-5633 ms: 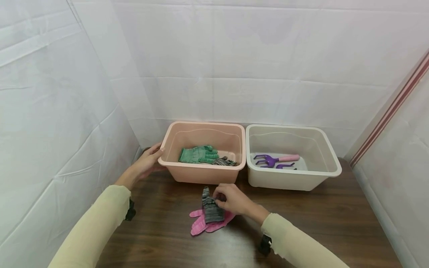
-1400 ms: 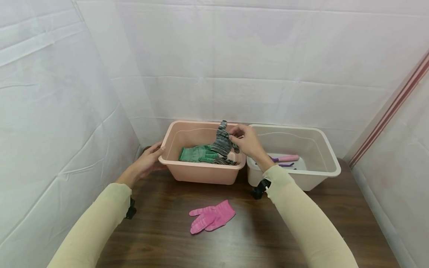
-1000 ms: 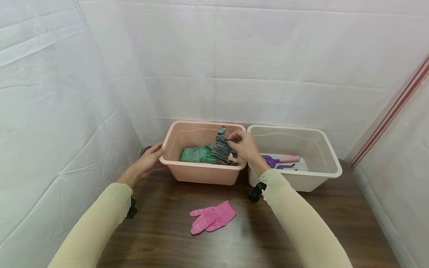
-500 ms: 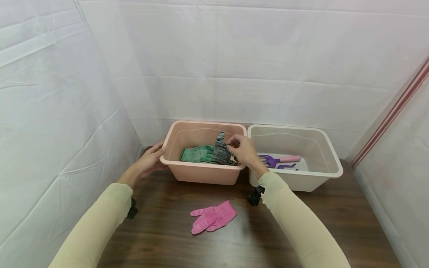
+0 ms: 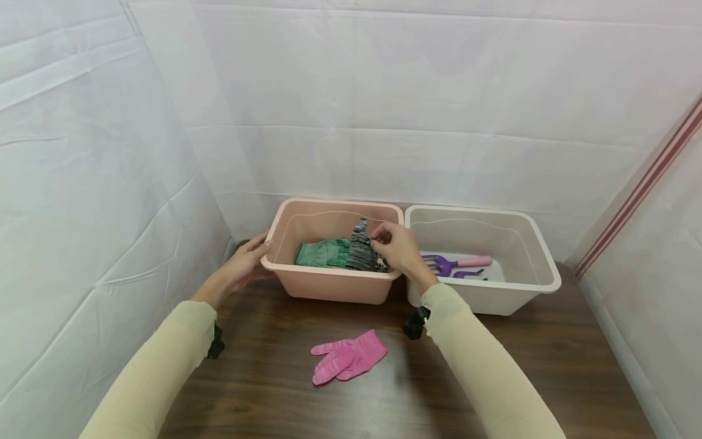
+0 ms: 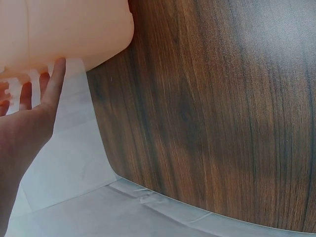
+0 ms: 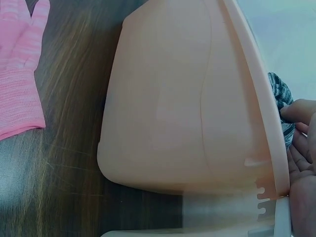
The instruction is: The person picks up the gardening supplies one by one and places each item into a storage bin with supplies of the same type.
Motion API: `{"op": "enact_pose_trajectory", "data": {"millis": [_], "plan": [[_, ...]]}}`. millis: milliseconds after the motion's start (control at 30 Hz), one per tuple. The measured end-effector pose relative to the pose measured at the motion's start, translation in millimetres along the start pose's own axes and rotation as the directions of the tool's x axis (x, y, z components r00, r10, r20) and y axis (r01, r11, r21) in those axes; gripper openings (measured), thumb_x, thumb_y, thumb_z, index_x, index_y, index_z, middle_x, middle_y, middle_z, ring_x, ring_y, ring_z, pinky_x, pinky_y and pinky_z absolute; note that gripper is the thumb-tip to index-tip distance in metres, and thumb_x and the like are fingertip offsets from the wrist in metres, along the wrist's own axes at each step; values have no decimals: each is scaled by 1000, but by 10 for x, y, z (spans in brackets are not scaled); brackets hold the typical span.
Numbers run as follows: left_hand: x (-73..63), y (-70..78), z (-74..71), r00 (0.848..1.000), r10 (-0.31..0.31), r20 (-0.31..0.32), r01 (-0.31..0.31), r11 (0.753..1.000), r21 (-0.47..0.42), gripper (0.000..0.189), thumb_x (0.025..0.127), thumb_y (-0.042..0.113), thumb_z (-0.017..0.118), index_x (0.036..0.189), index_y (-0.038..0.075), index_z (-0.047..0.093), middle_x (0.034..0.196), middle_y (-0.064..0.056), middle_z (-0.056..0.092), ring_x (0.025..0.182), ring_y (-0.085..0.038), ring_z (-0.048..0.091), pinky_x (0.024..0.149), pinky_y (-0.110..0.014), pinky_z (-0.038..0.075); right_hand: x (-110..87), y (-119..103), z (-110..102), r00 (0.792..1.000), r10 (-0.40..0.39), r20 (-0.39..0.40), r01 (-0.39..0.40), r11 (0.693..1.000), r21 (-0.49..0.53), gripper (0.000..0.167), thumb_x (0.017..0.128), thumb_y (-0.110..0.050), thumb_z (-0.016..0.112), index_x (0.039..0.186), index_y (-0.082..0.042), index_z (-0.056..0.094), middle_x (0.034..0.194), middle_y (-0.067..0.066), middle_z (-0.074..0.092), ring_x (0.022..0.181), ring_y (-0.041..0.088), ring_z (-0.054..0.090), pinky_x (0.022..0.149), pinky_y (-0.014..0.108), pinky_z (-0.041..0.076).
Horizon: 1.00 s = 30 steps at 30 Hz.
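My right hand (image 5: 399,247) pinches a grey-black knit gardening glove (image 5: 361,251) between thumb and fingertips, inside the right part of the pink bin (image 5: 329,285). In the right wrist view, part of this glove shows beyond the bin's rim, under the thumb. Beside it in the bin lies a green glove (image 5: 322,253). My left hand (image 5: 241,262) touches the bin's left end, thumb at the rim; its fairly straight fingers rest against the outer wall in the left wrist view. On the table, in front of the bin, a pink glove (image 5: 351,356) lies flat.
Right next to the pink bin stands a white bin (image 5: 482,297). It holds a purple hand fork (image 5: 445,264) with a pink handle and another purple tool (image 5: 468,272). White sheeting (image 5: 351,110) hangs behind and at both sides of the dark wooden table (image 5: 274,390).
The right hand lifted the grey-black glove off the pink glove, carried it into the pink bin and lowered it beside the green one. The left hand stays at the bin's end.
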<state>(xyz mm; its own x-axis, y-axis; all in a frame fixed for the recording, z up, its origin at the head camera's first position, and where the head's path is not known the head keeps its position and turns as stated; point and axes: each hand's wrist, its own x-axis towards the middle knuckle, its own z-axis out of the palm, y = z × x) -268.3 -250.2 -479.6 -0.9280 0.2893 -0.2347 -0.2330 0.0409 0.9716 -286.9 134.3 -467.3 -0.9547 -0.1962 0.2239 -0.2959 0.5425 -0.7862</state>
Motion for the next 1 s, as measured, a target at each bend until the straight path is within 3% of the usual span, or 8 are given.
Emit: {"op": "enact_pose_trajectory", "data": {"millis": [667,1000], "plan": [[-1,-21,-28,1000,3,-1,-3,999,35,64,118,31,39,172,15,8,173,-24,16,154,-48,29,115,-71,37,11,-14,13,1000,22,1,-22,1000,16,5,98,-9,75,103,-9,73,93,5,71,85,21,66,78,36,57],[12,-35,-47,1000,-4,7,4,1000,25,64,118,31,38,172,16,8,173,-24,17,154,-48,29,114,-70,39,22,-6,18,1000,4,21,-5,999,54,17,97,-9,77,112,-3,73,102,9,73,93,23,68,85,38,59]]}}
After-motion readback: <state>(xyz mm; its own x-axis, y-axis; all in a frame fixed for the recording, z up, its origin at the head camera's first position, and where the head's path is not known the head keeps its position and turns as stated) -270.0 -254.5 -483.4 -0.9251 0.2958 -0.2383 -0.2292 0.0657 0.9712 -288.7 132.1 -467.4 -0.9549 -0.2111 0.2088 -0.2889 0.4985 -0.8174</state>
